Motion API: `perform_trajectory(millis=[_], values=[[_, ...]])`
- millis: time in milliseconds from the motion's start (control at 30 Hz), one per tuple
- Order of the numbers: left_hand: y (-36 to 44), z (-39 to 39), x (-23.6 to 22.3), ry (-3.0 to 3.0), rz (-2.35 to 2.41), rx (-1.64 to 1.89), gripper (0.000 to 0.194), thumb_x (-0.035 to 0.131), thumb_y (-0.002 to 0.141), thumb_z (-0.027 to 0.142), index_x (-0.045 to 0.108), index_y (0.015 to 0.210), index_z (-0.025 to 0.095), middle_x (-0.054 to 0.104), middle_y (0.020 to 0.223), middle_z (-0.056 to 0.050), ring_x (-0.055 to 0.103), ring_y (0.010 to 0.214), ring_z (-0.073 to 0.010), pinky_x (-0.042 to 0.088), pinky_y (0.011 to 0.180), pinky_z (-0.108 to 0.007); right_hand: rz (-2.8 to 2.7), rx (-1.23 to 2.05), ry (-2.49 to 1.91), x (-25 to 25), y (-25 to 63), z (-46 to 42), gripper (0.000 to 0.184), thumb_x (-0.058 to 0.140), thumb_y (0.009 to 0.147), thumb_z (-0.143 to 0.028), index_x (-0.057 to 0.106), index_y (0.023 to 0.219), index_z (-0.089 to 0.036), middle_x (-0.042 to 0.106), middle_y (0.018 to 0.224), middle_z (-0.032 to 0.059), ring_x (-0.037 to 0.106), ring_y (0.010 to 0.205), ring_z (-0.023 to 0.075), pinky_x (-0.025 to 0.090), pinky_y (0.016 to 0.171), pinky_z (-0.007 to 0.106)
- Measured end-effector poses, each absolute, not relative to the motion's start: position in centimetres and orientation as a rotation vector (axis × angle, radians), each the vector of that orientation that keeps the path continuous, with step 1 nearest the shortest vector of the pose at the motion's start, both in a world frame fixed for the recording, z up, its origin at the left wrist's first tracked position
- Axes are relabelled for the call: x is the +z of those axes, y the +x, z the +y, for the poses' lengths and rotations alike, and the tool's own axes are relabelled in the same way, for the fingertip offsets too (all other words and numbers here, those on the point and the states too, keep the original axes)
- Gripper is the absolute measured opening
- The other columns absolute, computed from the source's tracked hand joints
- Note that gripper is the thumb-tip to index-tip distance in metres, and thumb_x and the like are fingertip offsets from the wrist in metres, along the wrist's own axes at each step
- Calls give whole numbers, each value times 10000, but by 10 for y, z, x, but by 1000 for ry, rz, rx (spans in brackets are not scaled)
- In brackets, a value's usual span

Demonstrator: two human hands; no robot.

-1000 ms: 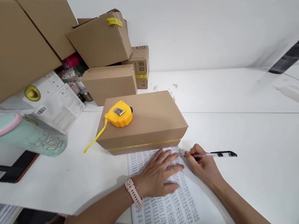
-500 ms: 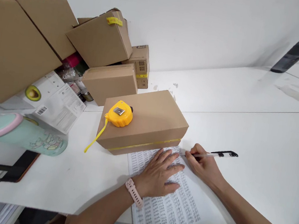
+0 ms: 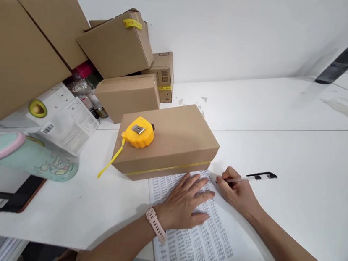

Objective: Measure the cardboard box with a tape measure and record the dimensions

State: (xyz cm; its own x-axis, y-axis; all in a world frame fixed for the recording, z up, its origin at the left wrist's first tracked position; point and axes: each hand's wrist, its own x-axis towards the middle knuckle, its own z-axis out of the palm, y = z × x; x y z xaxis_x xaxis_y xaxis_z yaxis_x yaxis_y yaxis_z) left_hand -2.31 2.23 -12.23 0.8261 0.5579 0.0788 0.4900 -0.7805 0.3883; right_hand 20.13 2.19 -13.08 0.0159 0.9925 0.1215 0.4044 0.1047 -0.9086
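My left hand (image 3: 186,203) lies flat with fingers spread on a sheet of paper (image 3: 191,251) covered in columns of handwriting. A pink watch strap (image 3: 156,225) circles that wrist. In my right hand (image 3: 237,193) is a pen (image 3: 258,177) with a clear barrel and black cap, its tip down near the paper's upper right part. Just beyond the sheet lies a closed cardboard box (image 3: 173,134) with a strip of yellow tape along its front. On its top rests a yellow tape measure (image 3: 140,132), its yellow strap hanging over the box's left edge.
Several cardboard boxes (image 3: 117,47) are piled at the back left. A white carton with an avocado picture (image 3: 70,124) and a mint-green bottle (image 3: 40,160) sit at the left. A dark bottle (image 3: 344,58) stands at the far right by the wall.
The pen and my right hand have shifted very slightly. My left hand, the paper, the box and the tape measure look the same.
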Motion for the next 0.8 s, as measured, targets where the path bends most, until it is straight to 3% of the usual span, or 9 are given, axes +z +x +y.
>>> perform_trajectory(millis=[800], values=[[-23,22,-124,2655,793,259,588,560,938,503,465,1454,236,311,1629,-114,203,1526,-323,174,1250,-541,-1504,844,-1472,-130,201,23,285,570,905,-389,424,707,-245,421,607,-49,375,534,121,309,489,276]])
